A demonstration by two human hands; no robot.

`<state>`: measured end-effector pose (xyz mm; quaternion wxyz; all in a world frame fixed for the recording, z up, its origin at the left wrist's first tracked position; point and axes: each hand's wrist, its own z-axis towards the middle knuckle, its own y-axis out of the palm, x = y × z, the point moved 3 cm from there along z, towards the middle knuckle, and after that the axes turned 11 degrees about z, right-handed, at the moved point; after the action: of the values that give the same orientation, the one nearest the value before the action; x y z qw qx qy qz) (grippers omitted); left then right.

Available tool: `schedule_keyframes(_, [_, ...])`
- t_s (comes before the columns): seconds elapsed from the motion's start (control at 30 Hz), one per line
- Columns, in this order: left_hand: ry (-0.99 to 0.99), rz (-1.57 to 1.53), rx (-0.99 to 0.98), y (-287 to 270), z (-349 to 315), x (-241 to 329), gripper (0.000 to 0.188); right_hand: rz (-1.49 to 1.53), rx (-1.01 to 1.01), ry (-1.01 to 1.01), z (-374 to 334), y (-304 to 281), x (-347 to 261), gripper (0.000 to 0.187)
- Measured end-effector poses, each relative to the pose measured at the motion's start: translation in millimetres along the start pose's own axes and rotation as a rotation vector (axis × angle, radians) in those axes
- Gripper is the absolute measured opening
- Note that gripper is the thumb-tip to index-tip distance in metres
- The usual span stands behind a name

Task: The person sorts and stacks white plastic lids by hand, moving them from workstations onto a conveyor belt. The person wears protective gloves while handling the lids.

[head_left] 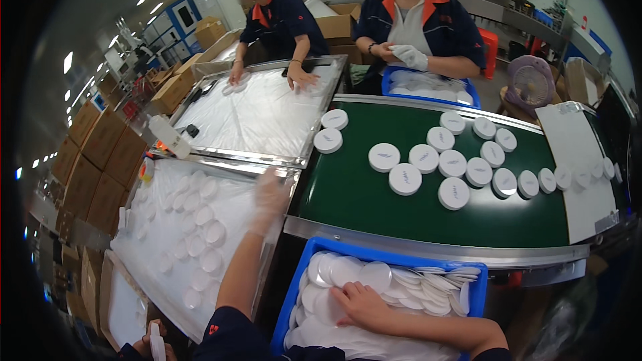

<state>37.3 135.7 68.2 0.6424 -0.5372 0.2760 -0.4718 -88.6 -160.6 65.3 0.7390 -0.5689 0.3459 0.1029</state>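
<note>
My left hand (269,194), smeared by motion, is over the inner edge of the plastic-covered tray table (160,254) on the left. Whether it holds anything cannot be made out. My right hand (361,304) lies on the loose white discs (334,307) in a blue bin (394,252) in front of me. Its fingers are stretched out and apart on the discs. White round lids (194,244) lie scattered on the tray table left of my left arm. Beyond the bin, round white containers (452,163) with small printed marks stand on a green conveyor belt (428,220).
Across the belt, a co-worker wearing a glove (409,57) sits behind another blue bin (431,97). A second co-worker's hands (301,77) rest over the far tray table (261,120). Another person's hand (157,334) shows at lower left. A white bottle (169,136) stands between the tables.
</note>
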Motion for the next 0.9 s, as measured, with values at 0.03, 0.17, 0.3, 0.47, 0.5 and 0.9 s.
schedule_keyframes(0.03, [0.161, -0.205, -0.097, -5, 4, 56, 0.057, 0.052, -0.007, 0.017, -2, 2, 5, 0.062])
schedule_keyframes(0.17, [0.682, -0.029, -0.019, 25, 29, 172, 0.076, 0.343, 0.112, -0.01, -2, 24, 17, 0.065])
schedule_keyframes(0.3, [0.513, -0.008, -0.198, 49, 33, 187, 0.071, 0.305, 0.162, 0.067, 13, 17, -6, 0.061])
schedule_keyframes(0.47, [0.566, -0.352, 0.011, 6, -31, 208, 0.076, 0.34, 0.026, 0.102, 3, 13, 12, 0.055])
schedule_keyframes(0.5, [0.531, -0.467, -0.009, 6, -41, 214, 0.075, 0.346, 0.033, 0.07, -5, 47, 38, 0.053])
schedule_keyframes(0.9, [0.393, -1.372, -0.3, 62, -57, 135, 0.065, 0.225, -0.111, 0.056, 62, 66, 87, 0.036])
